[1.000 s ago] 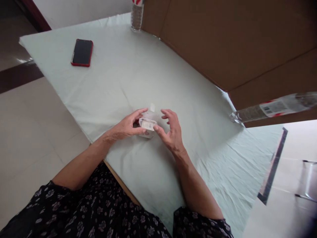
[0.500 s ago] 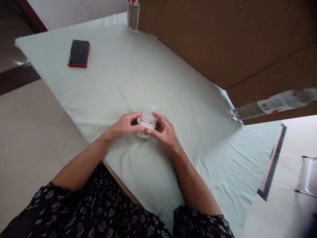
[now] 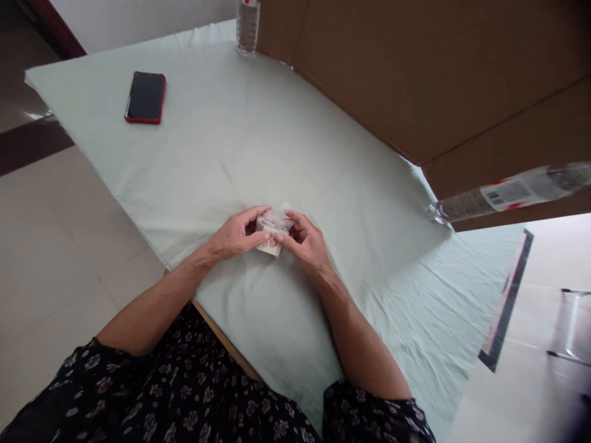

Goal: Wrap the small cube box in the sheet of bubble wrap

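A small pale box (image 3: 270,246) with pinkish marks on its front sits near the table's front edge, with whitish, crumpled, translucent wrapping (image 3: 276,220) at its top. My left hand (image 3: 237,235) grips the box from the left, thumb at its front and fingers behind. From the right, my right hand (image 3: 307,242) holds it too, with the thumb on the front close to the other thumb. The fingers partly hide the box and wrapping.
A phone in a red case (image 3: 145,98) lies at the back left of the cloth-covered table (image 3: 194,147). Brown cardboard (image 3: 415,80) stands along the back and right. Clear bottles stand against it, one at the back (image 3: 248,31), one at the right (image 3: 508,194).
The wrapping at the top of the box has shifted in shape, and more of the box's marked front shows. Both hands keep their hold, with small finger movements.
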The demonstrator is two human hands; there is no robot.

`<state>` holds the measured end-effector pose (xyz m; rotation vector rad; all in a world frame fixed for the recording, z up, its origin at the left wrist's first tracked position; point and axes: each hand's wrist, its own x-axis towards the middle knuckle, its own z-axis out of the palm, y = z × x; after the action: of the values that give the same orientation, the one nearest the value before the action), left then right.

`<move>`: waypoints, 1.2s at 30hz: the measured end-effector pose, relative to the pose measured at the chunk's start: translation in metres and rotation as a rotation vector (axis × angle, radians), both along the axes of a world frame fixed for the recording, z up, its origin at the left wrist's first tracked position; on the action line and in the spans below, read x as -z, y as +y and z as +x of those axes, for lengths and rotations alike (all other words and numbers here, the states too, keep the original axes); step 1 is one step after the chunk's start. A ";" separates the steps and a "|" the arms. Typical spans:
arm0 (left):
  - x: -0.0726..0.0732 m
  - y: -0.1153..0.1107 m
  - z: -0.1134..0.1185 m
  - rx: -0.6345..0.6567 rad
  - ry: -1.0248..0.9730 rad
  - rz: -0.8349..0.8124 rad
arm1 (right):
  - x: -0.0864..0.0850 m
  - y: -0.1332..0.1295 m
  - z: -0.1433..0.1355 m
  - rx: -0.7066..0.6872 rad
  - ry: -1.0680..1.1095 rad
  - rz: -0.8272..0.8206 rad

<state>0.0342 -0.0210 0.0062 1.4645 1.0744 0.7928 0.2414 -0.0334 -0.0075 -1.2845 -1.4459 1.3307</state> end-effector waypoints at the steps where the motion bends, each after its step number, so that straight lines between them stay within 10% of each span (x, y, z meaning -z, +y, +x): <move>1: 0.001 0.000 0.000 0.002 -0.001 -0.002 | 0.000 0.001 0.001 0.004 0.009 0.007; 16: 0.001 0.005 -0.002 0.024 -0.037 -0.065 | -0.018 0.037 -0.015 0.160 0.142 0.026; 36: -0.010 0.007 0.000 0.024 0.031 0.002 | -0.035 -0.006 -0.022 0.196 -0.177 0.346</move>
<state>0.0345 -0.0135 0.0165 1.4932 1.0776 0.7572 0.2190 -0.0394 0.0271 -1.2953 -1.5450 0.8128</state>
